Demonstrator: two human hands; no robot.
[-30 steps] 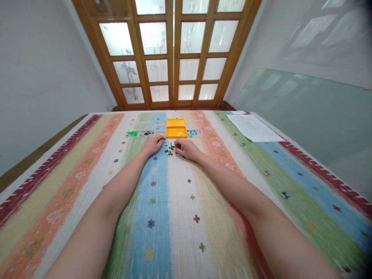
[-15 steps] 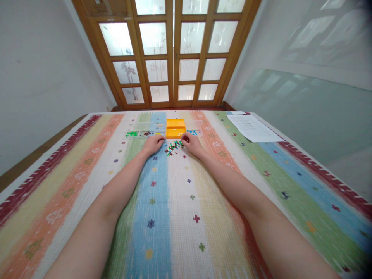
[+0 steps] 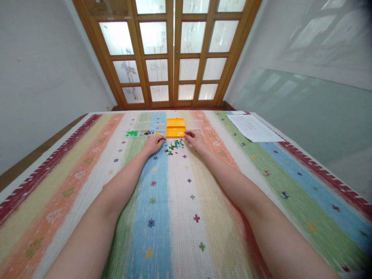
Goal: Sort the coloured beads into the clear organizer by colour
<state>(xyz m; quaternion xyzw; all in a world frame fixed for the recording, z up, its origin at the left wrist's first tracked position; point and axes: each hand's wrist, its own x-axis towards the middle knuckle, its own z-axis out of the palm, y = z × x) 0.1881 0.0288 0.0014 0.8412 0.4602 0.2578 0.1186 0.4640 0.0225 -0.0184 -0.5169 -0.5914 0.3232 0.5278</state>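
Observation:
A loose pile of small blue, green, brown and white pieces [image 3: 174, 146] lies on the cloth between my hands. My left hand [image 3: 154, 143] rests beside it on the left, fingers curled together, just in front of a clear box with yellow pieces [image 3: 158, 133]. My right hand [image 3: 195, 140] hovers by the front right corner of the orange box [image 3: 176, 135], thumb and fingers drawn together. Anything tiny in either hand is too small to make out. The orange box is open, with white pieces inside. My right hand largely hides the clear box behind it.
Further left stand clear boxes with green pieces [image 3: 131, 133] and brown pieces [image 3: 147, 133], their lids [image 3: 141, 125] raised. A printed paper sheet [image 3: 254, 128] lies at the back right. Striped cloth [image 3: 180, 217] covers the table.
My right hand has moved from the pile's right edge slightly right and away from me, now covering the blue pieces in the right box. My left hand has stayed in place.

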